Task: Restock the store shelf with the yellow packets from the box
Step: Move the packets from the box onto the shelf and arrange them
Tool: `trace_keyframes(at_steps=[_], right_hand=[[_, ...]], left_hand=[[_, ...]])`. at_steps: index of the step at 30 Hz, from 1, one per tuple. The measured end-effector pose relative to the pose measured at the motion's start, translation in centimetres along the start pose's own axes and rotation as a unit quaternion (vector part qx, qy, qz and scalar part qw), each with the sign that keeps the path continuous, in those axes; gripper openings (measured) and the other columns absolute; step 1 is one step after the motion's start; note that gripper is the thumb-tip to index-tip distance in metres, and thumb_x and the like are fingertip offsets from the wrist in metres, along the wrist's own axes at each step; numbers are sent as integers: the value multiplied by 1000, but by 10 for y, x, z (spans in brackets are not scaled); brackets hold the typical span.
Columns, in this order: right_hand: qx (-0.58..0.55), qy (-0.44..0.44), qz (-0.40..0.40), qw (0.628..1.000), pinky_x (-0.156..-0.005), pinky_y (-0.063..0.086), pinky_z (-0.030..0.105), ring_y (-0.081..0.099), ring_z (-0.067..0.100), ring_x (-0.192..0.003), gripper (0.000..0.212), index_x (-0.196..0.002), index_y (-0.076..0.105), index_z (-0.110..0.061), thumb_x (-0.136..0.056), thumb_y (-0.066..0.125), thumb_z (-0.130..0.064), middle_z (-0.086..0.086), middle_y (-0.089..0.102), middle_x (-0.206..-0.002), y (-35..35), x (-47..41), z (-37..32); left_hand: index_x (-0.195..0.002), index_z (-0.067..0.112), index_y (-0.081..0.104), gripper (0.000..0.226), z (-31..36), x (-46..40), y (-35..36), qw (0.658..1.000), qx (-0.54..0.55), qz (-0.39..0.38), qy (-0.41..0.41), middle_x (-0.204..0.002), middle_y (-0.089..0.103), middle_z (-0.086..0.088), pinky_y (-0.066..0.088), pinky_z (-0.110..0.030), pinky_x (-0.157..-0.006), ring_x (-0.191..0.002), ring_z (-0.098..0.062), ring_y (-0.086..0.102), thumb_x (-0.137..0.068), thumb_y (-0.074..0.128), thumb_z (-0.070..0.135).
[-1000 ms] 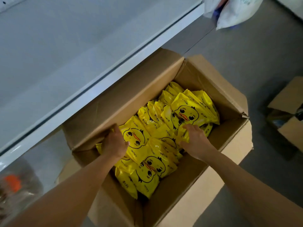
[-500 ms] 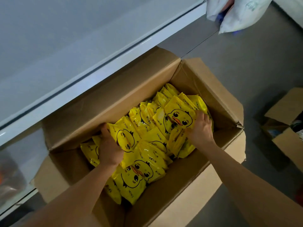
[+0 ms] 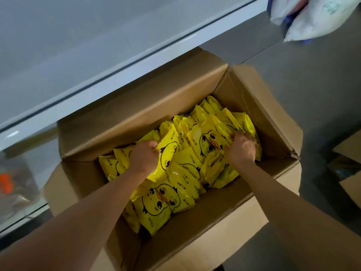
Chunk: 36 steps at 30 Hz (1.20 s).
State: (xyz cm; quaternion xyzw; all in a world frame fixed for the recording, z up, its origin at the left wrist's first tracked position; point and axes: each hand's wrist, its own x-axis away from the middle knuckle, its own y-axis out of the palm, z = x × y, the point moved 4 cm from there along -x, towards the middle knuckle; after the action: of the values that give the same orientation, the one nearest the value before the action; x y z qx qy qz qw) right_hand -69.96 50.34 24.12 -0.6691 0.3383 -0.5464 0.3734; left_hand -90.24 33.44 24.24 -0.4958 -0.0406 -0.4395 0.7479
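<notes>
A grey shop floor [image 3: 293, 79] runs beneath a white store shelf [image 3: 121, 61] whose bare board crosses the upper left, with an open cardboard box [image 3: 136, 118] standing on the floor just below its front edge. The box is heaped with yellow packets [image 3: 181, 167] printed with a cartoon duck, piled loosely from its near corner to its far right corner. Both bare arms reach in. The left hand [image 3: 144, 156] has its fingers curled round the top edge of a packet near the box's long left wall; the right hand [image 3: 242, 148] has its fingers bunched and clamped on the edges of packets by the right wall.

Compared with a second ago, both hands have moved deeper toward the far end of the box and now sit higher on the pile. The right hand has gone from the middle of the heap to the duck-faced packet at the far right, and the left has closed in toward the centre. The grips look set, so a lift toward the shelf seems close, though no packet has left the box.

White bags [image 3: 312, 18] lie on the floor at the upper right, and another carton [image 3: 349, 173] sits at the right edge.
</notes>
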Motion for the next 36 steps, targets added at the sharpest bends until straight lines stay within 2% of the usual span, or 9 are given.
trace_keyframes(at_steps=[4, 7, 9, 16, 20, 24, 28, 32, 36], right_hand=[[5, -3, 39, 999, -99, 37, 41, 40, 35, -125, 30, -118, 53, -8, -89, 57, -14, 21, 51, -127, 6, -9, -3], [-14, -5, 36, 999, -78, 44, 36, 56, 33, -106, 25, -119, 48, -6, -94, 49, -9, 19, 59, -113, 14, -5, -8], [-55, 17, 27, 998, -74, 47, 38, 60, 35, -101, 29, -124, 40, -5, -95, 48, -8, 20, 60, -110, 17, -3, -7], [-141, -16, 22, 990, -81, 45, 38, 56, 37, -107, 36, -124, 52, -5, -93, 54, -24, 22, 58, -119, -14, -5, -1], [-146, -106, 27, 983, -76, 39, 37, 54, 39, -103, 27, -110, 52, 1, -96, 46, -20, 24, 59, -111, -48, 17, -13], [-156, -159, 28, 974, -83, 39, 41, 51, 37, -104, 26, -108, 48, -1, -98, 39, -23, 23, 56, -109, -92, 51, -27], [-194, -224, 45, 954, -77, 37, 35, 52, 30, -94, 20, -104, 51, -9, -97, 39, -24, 10, 55, -93, -148, 91, -44], [-199, -289, 99, 931, -80, 48, 44, 58, 35, -89, 35, -98, 50, -24, -83, 33, -50, 12, 63, -93, -203, 125, -63], [-249, -336, 121, 900, -67, 38, 35, 55, 34, -83, 19, -93, 56, -1, -93, 49, -18, 16, 58, -84, -261, 167, -91]], left_hand=[[-56, 13, 31, 40, -7, -10, 9, 999, 10, -23, -32, -57, 33, -14, 25, -31, -58, -65, -28, 33, -90, 53, 7], [-60, 13, 36, 34, -14, -16, 17, 998, 24, -18, -60, -57, 39, -5, 28, -31, -59, -67, -27, 39, -90, 51, 8], [-81, 11, 56, 11, -13, -16, 18, 998, 28, -17, -59, -76, 55, -11, 36, -31, -67, -81, -31, 51, -91, 55, 15], [-117, 2, 60, 31, -4, -6, 12, 998, 5, 45, -48, -118, 61, -20, 43, -35, -84, -111, -37, 55, -94, 53, 20], [-114, -1, 59, 29, 3, 12, -10, 997, 20, 71, -33, -112, 62, -24, 45, -40, -81, -103, -40, 57, -95, 51, 18], [-87, 8, 58, 14, 22, 44, -52, 993, 47, 110, -8, -81, 57, -10, 36, -31, -66, -77, -30, 51, -95, 48, 16], [-83, 7, 58, 16, 47, 77, -106, 988, 48, 141, 27, -80, 55, -16, 35, -32, -67, -84, -36, 55, -93, 48, 13], [-69, 16, 48, 22, 70, 118, -170, 978, 38, 201, 51, -76, 55, -12, 38, -33, -65, -80, -34, 53, -91, 50, 16], [-71, 17, 51, 20, 88, 160, -232, 963, 29, 258, 71, -84, 60, -18, 43, -37, -70, -87, -37, 56, -90, 53, 18]])
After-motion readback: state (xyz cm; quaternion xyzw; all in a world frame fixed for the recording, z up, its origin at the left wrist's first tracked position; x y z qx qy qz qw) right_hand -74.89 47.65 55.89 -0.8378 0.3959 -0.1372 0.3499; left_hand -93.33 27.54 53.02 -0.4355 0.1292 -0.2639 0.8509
